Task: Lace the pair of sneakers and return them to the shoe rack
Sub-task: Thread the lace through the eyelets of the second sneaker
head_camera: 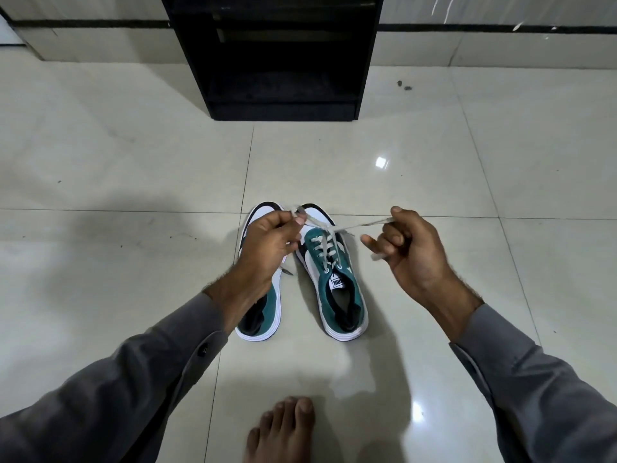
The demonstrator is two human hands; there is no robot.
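The left hand [267, 242] has a closed grip, thumb and fingertips pinching one end of the grey lace [325, 225] above the toes of the shoes. The right hand [412, 248] is curled shut around the other end of the lace, which runs through the fist and pokes out below the fingers. The lace is stretched taut between both hands and comes from the upper eyelets of the right sneaker [334, 279].

Both sneakers stand on the tiled floor [434, 168], side by side and just apart. The left sneaker [263, 312] is partly hidden behind the left wrist and forearm. A bare foot [283, 429] rests on the floor nearer the person, and grey sleeves [521, 379] cover both arms. The black shoe rack [277, 55] stands against the wall, well beyond the shoes, its shelves dark.

Each sneaker lies with its long axis running away from the person, toe toward the rack and heel toward the foot; the right one is angled slightly leftward at the toe.
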